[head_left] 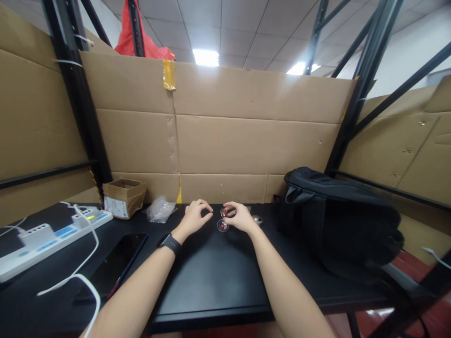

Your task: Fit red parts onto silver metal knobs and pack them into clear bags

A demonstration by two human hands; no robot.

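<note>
My left hand (195,217), with a dark watch (169,242) on its wrist, hovers over the black table with thumb and fingers curved and apart, holding nothing that I can see. To its right, the thumb and fingers of my right hand (240,217) close around a small clear round piece (223,213) with red in it. A second clear round piece (222,226), also with a red spot, sits just below those fingertips. Another shiny round piece (258,219) lies behind my right wrist, partly hidden. Their exact kind is too small to tell.
On the left are a white power strip (45,248) with cables, a dark phone (118,260), a small open cardboard box (126,198) and a crumpled clear plastic bag (161,210). A black backpack (338,220) stands at the right. Cardboard panels (225,141) wall the table's back.
</note>
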